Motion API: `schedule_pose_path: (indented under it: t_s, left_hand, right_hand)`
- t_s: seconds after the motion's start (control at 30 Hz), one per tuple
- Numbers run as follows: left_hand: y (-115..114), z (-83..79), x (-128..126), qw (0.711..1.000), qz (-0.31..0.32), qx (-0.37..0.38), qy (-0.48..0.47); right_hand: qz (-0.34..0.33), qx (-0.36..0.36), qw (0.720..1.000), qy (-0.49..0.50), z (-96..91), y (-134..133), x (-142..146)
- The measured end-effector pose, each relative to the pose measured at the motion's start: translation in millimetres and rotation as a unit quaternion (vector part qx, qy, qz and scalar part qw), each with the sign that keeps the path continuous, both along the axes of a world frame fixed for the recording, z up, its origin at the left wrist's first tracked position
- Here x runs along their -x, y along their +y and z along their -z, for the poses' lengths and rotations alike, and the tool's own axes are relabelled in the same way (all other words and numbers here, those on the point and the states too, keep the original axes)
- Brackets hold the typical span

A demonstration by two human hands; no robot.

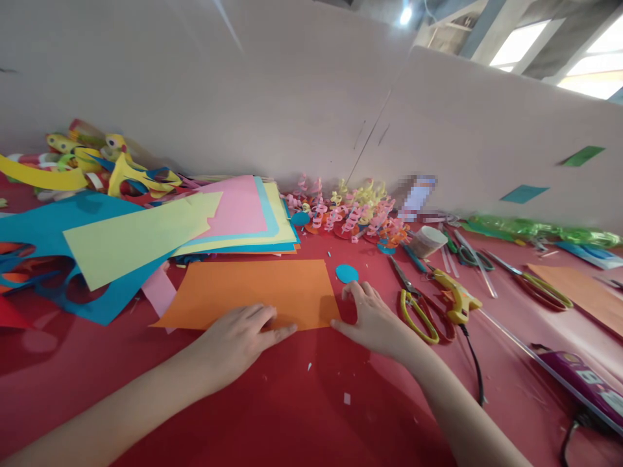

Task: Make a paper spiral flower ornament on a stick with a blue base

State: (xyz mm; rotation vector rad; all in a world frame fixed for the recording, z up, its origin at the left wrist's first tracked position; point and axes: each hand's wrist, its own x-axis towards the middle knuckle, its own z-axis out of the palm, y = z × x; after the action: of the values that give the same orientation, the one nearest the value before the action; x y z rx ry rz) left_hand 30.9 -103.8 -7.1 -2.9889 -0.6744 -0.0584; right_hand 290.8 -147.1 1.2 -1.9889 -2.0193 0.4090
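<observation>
An orange sheet of paper (257,285) lies flat on the red table in front of me. My left hand (241,344) rests on its near edge, thumb stretched along that edge and the other fingers loosely bent on the sheet. At the near right corner is my right hand (372,321), its thumb at the paper and its bent forefinger apart from the thumb, nothing visible between them. Just beyond this hand lies a blue paper disc (347,274).
Stacked coloured sheets (238,207) and cut blue paper (111,305) lie left. Curled paper pieces (350,214) stand behind. To the right are scissors (418,311), a yellow glue gun (455,295) with a cord, a white cup (428,242) and a purple packet (581,383).
</observation>
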Motion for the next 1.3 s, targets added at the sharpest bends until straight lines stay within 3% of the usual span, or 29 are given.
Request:
schedule_pose_path:
  t_s: [0.13,0.27,0.37,0.47,0.57,0.67,0.77,1.0,1.3]
  left_hand:
    - [0.3,1.8,0.0,1.0,0.004,0.002,-0.014]
    - [-1.5,-4.9,-2.9,1.0,-0.017,0.026,-0.007]
    - [-7.3,-12.0,-7.7,0.996,-0.051,0.071,0.007]
    - [-14.4,-15.4,-11.5,0.988,-0.072,0.137,-0.008]
    - [-15.3,-16.4,-10.0,0.971,-0.084,0.215,-0.063]
    - [-7.0,-20.9,-2.2,0.935,-0.104,0.315,-0.123]
    - [4.7,-29.5,8.1,0.912,-0.108,0.378,-0.112]
    - [14.5,-46.0,22.6,0.917,-0.103,0.383,-0.05]
    - [22.3,-48.8,28.3,0.895,-0.145,0.422,-0.012]
  right_hand:
    - [-0.002,0.031,1.0,0.006,-3.0,1.6,-20.6]
    - [0.004,-0.023,0.998,0.056,-8.2,7.5,-30.0]
    - [-0.01,-0.08,0.986,0.144,-14.0,8.6,-13.0]
    - [-0.108,-0.051,0.971,0.205,-12.6,2.9,16.6]
    - [-0.164,-0.019,0.963,0.215,-2.2,-3.6,37.3]
    - [-0.171,-0.022,0.966,0.195,9.6,-5.5,42.9]
    - [-0.163,-0.035,0.972,0.164,16.3,-4.4,42.7]
    - [-0.151,-0.039,0.978,0.141,17.4,-4.5,44.3]
    - [-0.147,-0.048,0.979,0.13,17.7,-5.5,44.1]
